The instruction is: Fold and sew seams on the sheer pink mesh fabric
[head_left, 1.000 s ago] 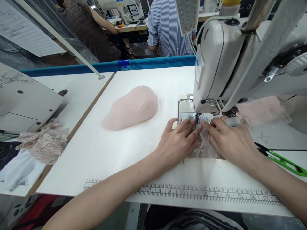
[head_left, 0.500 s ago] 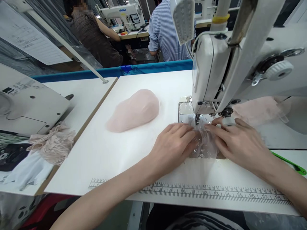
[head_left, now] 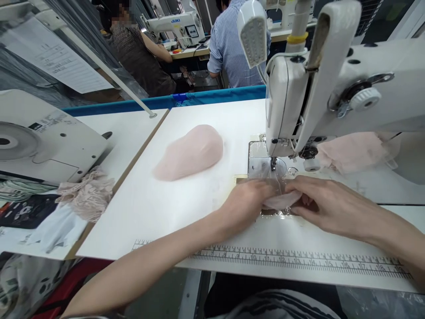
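A small piece of sheer pale fabric [head_left: 282, 201] lies in front of the needle of a white sewing machine [head_left: 285, 102]. My left hand [head_left: 247, 201] is closed on its left side, fingertips partly hidden and blurred. On the right, my right hand [head_left: 327, 204] pinches the fabric's other edge between thumb and fingers. The fabric's far end reaches up to the presser foot [head_left: 273, 164], over the metal needle plate [head_left: 257, 153]. To the left, a pink cup-shaped fabric piece [head_left: 192, 153] rests on the white table.
Folded pink fabric [head_left: 352, 150] lies under the machine arm. A printed ruler [head_left: 282, 259] runs along the front edge. At left are a second machine [head_left: 49, 137], a bundle of pale pink strips [head_left: 88, 195] and white cloth [head_left: 59, 228]. Two people sit beyond the blue edge [head_left: 219, 94].
Both hands have drawn back slightly from the needle toward the front edge. The right hand has turned, now pinching the fabric's near edge, which is folded up. The view has shifted a little.
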The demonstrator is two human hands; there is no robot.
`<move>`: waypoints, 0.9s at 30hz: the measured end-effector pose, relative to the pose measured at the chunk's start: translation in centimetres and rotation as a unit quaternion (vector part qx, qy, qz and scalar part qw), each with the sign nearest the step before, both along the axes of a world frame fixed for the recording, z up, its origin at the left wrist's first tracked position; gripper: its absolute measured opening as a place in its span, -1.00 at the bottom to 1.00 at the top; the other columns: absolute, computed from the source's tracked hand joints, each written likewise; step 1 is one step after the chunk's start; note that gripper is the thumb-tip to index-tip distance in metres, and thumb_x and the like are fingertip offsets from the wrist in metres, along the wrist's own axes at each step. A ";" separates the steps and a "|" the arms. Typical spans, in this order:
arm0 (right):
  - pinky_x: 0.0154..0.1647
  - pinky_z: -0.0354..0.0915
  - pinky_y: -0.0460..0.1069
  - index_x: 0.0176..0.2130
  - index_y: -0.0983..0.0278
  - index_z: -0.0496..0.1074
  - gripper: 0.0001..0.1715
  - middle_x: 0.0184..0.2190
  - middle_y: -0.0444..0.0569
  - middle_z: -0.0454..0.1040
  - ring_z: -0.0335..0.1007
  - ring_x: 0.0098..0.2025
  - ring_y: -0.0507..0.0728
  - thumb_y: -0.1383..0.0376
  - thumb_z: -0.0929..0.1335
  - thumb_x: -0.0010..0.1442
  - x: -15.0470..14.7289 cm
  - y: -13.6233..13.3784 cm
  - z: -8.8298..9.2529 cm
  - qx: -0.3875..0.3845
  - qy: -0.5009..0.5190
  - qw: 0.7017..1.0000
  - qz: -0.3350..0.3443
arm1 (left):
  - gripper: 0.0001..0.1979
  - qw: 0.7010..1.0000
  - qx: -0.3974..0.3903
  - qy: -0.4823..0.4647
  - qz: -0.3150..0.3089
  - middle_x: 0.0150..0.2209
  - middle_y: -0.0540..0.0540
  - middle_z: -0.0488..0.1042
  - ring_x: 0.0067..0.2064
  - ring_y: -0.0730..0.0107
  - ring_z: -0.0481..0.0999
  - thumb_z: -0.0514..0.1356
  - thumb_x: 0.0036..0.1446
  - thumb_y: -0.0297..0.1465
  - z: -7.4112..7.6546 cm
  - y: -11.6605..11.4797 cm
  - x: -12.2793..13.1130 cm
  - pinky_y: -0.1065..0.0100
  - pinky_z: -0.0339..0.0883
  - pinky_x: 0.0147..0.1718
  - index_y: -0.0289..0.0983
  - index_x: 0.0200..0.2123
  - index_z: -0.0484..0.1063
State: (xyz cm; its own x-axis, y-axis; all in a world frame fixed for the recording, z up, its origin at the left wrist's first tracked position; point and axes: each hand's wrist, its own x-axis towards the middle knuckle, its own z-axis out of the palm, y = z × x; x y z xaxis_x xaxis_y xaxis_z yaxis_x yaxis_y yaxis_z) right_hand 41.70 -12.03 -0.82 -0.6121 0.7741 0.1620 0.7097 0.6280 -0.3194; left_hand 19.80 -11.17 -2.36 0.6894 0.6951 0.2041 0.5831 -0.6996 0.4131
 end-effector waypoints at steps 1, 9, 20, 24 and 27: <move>-0.53 0.25 -0.12 -0.14 0.21 0.41 -0.74 -0.30 -0.12 0.45 0.38 -0.39 0.03 0.41 0.33 0.13 -0.1 0.0 0.0 -0.005 -0.003 1.000 0.005 | -0.70 0.999 -0.034 -0.027 0.014 -0.48 0.01 0.37 -0.46 0.47 0.32 -0.09 0.06 -0.73 0.3 0.4 -0.1 0.48 0.19 -0.50 -0.32 -0.43 0.33; -0.63 0.09 -0.07 -0.19 0.28 0.51 -0.72 -0.30 0.00 0.47 0.30 -0.52 0.03 0.38 0.22 0.27 -0.3 0.7 -1.0 0.222 0.049 0.972 -0.062 | -0.65 0.996 -0.074 0.054 0.019 -0.28 -0.05 0.45 -0.44 0.43 0.38 0.17 0.16 -0.24 2.9 3.3 -0.3 0.44 0.18 -0.50 -0.26 -0.02 0.41; -0.61 0.09 -0.09 -0.18 0.20 0.53 -0.66 -0.43 -0.11 0.52 0.36 -0.50 0.02 0.41 0.20 0.25 -0.8 0.9 -1.0 0.144 0.066 0.984 -0.082 | -0.54 0.983 -0.175 -0.035 -0.043 -0.48 -0.01 0.24 -0.51 0.56 0.20 -0.02 0.33 -0.27 2.6 4.5 -0.9 0.46 0.08 -0.51 -0.36 -0.56 0.39; -0.56 0.14 -0.08 -0.30 0.21 0.54 -0.75 -0.37 -0.13 0.53 0.37 -0.43 0.05 0.42 0.28 0.18 -0.9 0.3 -0.5 0.118 0.023 0.992 -0.030 | -0.50 0.994 -0.091 -0.018 -0.063 -0.49 -0.01 0.27 -0.54 0.57 0.19 -0.06 0.34 -0.21 1.5 3.0 -1.3 0.46 0.05 -0.56 -0.34 -0.51 0.44; -0.37 0.24 0.00 -0.40 0.23 0.54 -0.77 -0.29 -0.09 0.54 0.38 -0.24 0.16 0.47 0.31 0.11 -1.2 -0.1 -0.3 0.141 -0.005 0.990 0.017 | -0.54 0.990 0.096 0.030 -0.098 -0.47 -0.05 0.35 -0.52 0.52 0.24 -0.02 0.33 -0.29 0.6 1.7 -1.4 0.42 0.05 -0.59 -0.34 -0.57 0.41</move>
